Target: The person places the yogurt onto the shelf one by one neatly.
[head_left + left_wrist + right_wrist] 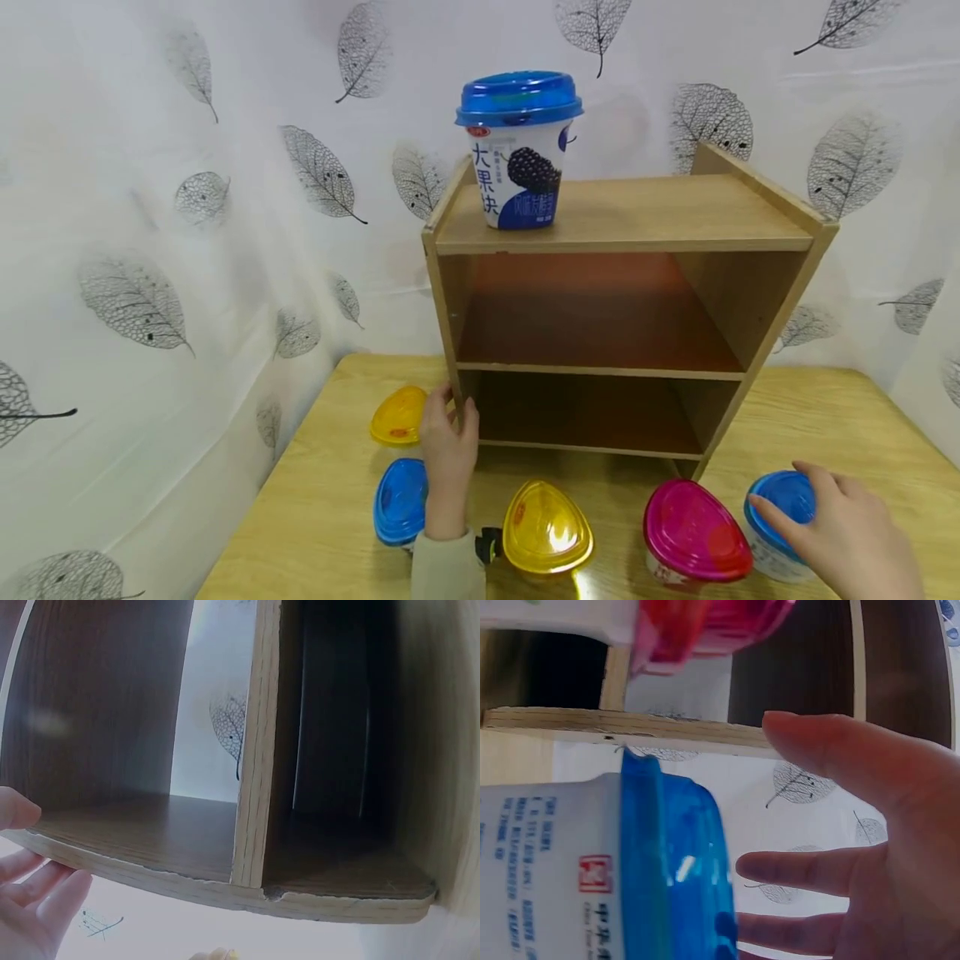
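Note:
My left hand (450,442) is at the left side panel of a small wooden shelf (600,373). In the left wrist view, the thumb lies on the inner side and the fingers (56,900) on the outer side of the panel's edge, holding it. My right hand (862,525) hovers beside a blue-lidded yogurt cup (791,508), thumb and fingers spread around the lid. The right wrist view shows a gap between fingers and the blue lid (694,862). Close to that cup stands a pink-lidded cup (693,529).
A blue-lidded yogurt cup (521,150) with a blackberry picture stands on the shelf's top left. Yellow-lidded cups (547,529) stand in front of the shelf and left of it (399,415). Another blue-lidded cup (401,500) is beside my left wrist. Leaf-printed curtain (225,292) surrounds the wooden table (300,500).

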`<action>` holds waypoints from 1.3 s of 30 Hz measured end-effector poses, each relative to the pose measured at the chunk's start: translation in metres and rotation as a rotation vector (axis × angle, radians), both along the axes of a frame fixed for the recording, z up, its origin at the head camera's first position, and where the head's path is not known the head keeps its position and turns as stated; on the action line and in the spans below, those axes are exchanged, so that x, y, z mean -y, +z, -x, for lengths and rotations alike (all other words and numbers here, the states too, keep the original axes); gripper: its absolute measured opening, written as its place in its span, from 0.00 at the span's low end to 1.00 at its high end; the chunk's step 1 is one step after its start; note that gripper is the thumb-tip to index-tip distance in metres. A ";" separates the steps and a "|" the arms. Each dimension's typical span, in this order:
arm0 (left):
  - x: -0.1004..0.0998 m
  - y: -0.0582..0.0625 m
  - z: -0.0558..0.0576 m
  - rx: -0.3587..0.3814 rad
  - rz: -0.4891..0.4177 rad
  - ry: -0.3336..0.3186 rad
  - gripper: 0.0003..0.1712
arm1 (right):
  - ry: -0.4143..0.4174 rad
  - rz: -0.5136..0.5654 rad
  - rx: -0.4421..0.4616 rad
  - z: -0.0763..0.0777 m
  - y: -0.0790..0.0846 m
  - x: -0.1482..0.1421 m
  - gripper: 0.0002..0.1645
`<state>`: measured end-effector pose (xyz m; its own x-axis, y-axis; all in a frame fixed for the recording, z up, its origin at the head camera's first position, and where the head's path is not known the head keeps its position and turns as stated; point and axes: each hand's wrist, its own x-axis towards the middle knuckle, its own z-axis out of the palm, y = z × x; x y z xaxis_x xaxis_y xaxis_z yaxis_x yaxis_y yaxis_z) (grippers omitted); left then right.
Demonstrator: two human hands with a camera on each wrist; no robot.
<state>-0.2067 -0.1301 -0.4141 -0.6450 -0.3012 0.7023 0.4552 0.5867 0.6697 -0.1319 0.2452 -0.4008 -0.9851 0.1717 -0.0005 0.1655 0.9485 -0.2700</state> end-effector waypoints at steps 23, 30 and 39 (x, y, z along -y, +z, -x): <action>0.009 0.056 -0.008 0.169 0.059 -0.091 0.21 | 0.027 -0.053 -0.062 -0.002 -0.009 0.001 0.56; 0.008 0.071 0.005 0.113 0.035 -0.117 0.18 | -0.008 -0.067 -0.093 -0.010 -0.007 -0.001 0.57; 0.010 0.068 0.015 0.143 -0.032 -0.142 0.16 | 0.005 -0.103 -0.106 -0.015 -0.009 -0.005 0.59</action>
